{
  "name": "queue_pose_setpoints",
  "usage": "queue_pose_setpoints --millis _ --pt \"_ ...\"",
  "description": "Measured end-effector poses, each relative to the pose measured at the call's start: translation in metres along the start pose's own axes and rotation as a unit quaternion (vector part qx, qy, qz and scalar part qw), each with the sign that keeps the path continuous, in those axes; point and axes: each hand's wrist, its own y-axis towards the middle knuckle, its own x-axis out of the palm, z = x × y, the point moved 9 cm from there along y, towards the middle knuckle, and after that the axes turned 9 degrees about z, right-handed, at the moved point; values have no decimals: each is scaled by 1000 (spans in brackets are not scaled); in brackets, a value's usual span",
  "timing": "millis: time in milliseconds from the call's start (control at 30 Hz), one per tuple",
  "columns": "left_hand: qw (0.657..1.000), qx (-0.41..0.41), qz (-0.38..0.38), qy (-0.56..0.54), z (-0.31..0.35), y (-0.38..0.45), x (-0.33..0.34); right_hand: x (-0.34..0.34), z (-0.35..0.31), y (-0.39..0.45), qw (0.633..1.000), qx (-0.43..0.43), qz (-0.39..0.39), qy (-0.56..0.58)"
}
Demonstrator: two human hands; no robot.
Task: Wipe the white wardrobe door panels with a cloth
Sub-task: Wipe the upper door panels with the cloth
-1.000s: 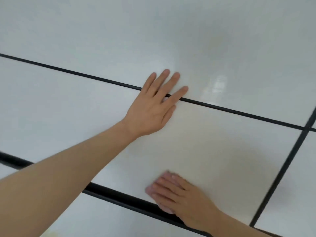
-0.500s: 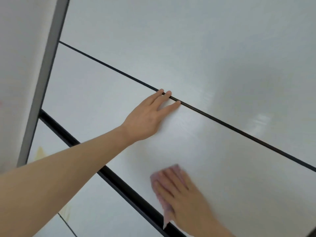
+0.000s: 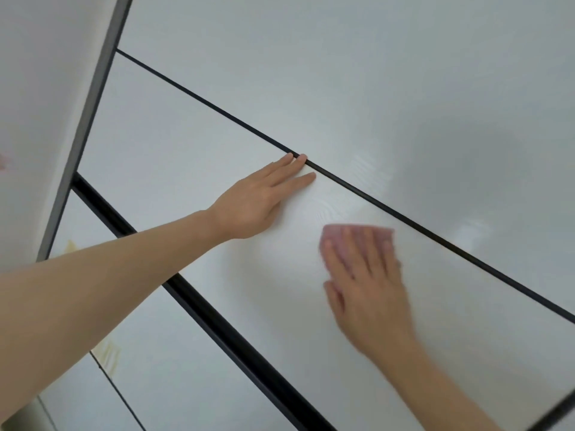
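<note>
Left hand point(image 3: 258, 203) lies flat on the white door panel point(image 3: 193, 163), fingers straight and pressed together, tips pointing toward 2 o'clock. Fingertips touch the thin black seam point(image 3: 404, 217) that runs from 10 to 4 o'clock across the door. It grips nothing; the palm is against the panel. The forearm enters from 8 o'clock.

Right hand point(image 3: 367, 281) sits at 4 o'clock from the left hand, near it but apart. Fingers are straight and slightly spread, pressing a pink cloth point(image 3: 357, 234) flat onto the same panel. No pinch or curl visible. The cloth is mostly under the fingers, with its edge showing past the fingertips at 12 o'clock. It sits just below the thin seam, not touching it. Hand and cloth are motion-blurred, so finer finger detail is unclear.

A thick black divider point(image 3: 217, 318) runs parallel to the seam at 7 o'clock from both hands and passes behind the left forearm. A grey vertical frame point(image 3: 87, 119) stands at 9 o'clock, with a plain wall point(image 3: 37, 88) left of it. There are yellowish marks point(image 3: 109, 356) on the lower panel at 7 o'clock.
</note>
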Motion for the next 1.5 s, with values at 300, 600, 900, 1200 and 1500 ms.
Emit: queue_pose_setpoints --millis 300,600,900,1200,1500 --pt "997 -13 -76 17 -43 -7 -5 33 -69 12 990 -140 12 17" --pt "993 -57 -90 47 -99 -12 -17 77 -147 25 982 -183 -46 14" --pt "990 -57 -102 76 -152 -27 -26 30 -31 138 997 5 74 -36" --pt "988 -63 -125 67 -169 -42 -18 106 -236 28 958 -271 -84 50" --pt "989 -41 -115 89 -178 -47 -21 39 -42 187 995 47 77 -46"
